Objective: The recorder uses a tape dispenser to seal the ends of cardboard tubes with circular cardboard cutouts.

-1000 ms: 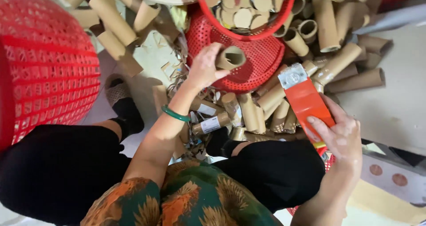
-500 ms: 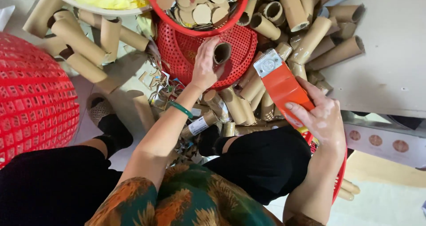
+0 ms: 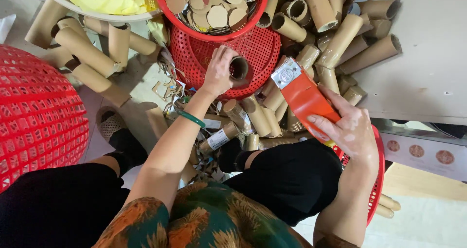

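From the head camera, looking straight down, the left hand (image 3: 220, 73) is wrapped around a short cardboard tube (image 3: 238, 68), fingers curled about its wall, open end turned toward the camera. It holds the tube over the flat red perforated basket (image 3: 253, 43), just below a second red basket (image 3: 214, 9) filled with round cardboard discs. The right hand (image 3: 351, 131) is closed around an orange handheld tool (image 3: 304, 97) with a metal head, thumb laid along its body; the head points toward the tube but stands apart from it, over the heap of loose cardboard tubes (image 3: 335, 34) between the person's knees and the grey board (image 3: 428, 58) at the right.

As I judge it, the step in hand is bringing one tube and the tool together: the tube is picked and presented, the tool not yet applied. The next move would call for closing the gap between the metal head and the tube's rim while the left hand keeps the tube steady and its fingers off the mouth.

What the metal head does cannot be made out. The far end of the held tube is hidden by the palm. A large red mesh basket (image 3: 39, 121) is cut off at the left edge, the cream basin of yellow material (image 3: 97, 0) at the top, and another red rim (image 3: 377, 180) hides behind the right forearm.
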